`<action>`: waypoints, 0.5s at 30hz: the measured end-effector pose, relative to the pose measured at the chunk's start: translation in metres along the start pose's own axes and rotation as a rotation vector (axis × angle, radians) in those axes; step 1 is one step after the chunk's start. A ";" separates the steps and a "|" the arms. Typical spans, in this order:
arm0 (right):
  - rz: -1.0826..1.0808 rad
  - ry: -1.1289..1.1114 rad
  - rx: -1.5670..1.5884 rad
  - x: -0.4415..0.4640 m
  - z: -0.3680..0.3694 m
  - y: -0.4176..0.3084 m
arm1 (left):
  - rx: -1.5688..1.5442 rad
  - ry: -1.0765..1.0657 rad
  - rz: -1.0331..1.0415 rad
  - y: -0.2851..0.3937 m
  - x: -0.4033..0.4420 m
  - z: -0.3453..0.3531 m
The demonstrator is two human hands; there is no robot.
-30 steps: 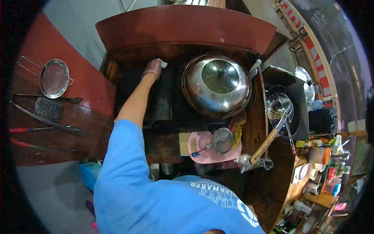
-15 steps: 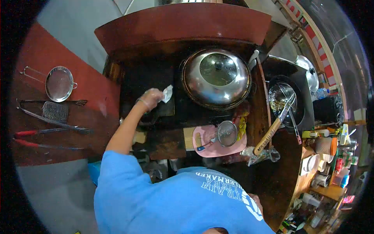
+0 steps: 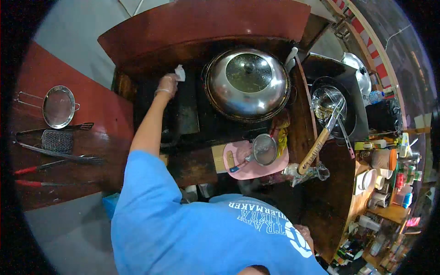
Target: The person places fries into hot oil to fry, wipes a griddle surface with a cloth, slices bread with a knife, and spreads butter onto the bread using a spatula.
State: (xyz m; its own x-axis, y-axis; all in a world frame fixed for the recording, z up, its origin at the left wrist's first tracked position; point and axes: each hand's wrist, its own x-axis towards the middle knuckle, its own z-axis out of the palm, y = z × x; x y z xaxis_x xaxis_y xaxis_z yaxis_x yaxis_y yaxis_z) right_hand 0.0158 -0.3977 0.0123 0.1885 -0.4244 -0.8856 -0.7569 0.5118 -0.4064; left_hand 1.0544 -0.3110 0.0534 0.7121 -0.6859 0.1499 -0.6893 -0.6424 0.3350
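My left hand (image 3: 167, 85), in a clear glove, is closed on a white cloth or tissue (image 3: 180, 73). It is over the back part of a black griddle surface (image 3: 185, 110), left of a large pan with a domed metal lid (image 3: 250, 82). My right hand (image 3: 304, 233) shows only in part, low beside my blue shirt, near the dark wooden edge; its fingers are mostly hidden.
A pink board (image 3: 270, 170) bears a small strainer (image 3: 264, 149). On the right, a black wok (image 3: 353, 120) holds a wire skimmer (image 3: 323, 136). A round sieve (image 3: 59, 107), a grater (image 3: 57, 141) and red-handled tongs (image 3: 32, 170) lie at left.
My left hand came toward me over the black surface with the white cloth, then moved back toward the rear. The view has shifted slightly. My right hand has come partly into view.
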 end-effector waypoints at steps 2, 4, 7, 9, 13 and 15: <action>-0.029 -0.017 -0.040 -0.007 0.009 -0.013 | 0.141 -0.086 0.197 0.013 -0.029 0.001; -0.062 -0.005 -0.156 -0.014 0.023 -0.032 | -0.174 -0.105 0.275 -0.008 -0.063 0.025; -0.032 0.068 -0.357 -0.022 0.049 -0.052 | -0.138 -0.263 0.303 0.025 -0.093 -0.023; 0.179 0.101 -0.414 -0.046 0.070 -0.098 | -0.009 -0.201 0.242 0.007 -0.074 -0.020; -0.168 0.010 -0.485 -0.020 0.036 -0.022 | -0.013 0.008 -0.119 -0.044 0.026 0.006; -0.206 0.019 -0.940 0.015 0.019 0.025 | -0.163 -0.002 -0.210 -0.049 0.054 0.023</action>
State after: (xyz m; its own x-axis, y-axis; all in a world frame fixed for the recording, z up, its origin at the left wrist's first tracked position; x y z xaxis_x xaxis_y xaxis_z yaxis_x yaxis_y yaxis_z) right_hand 0.0115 -0.3772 -0.0151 0.3697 -0.4553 -0.8099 -0.9038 -0.3783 -0.1999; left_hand 1.1235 -0.3251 0.0234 0.8368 -0.5443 0.0591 -0.4956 -0.7072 0.5042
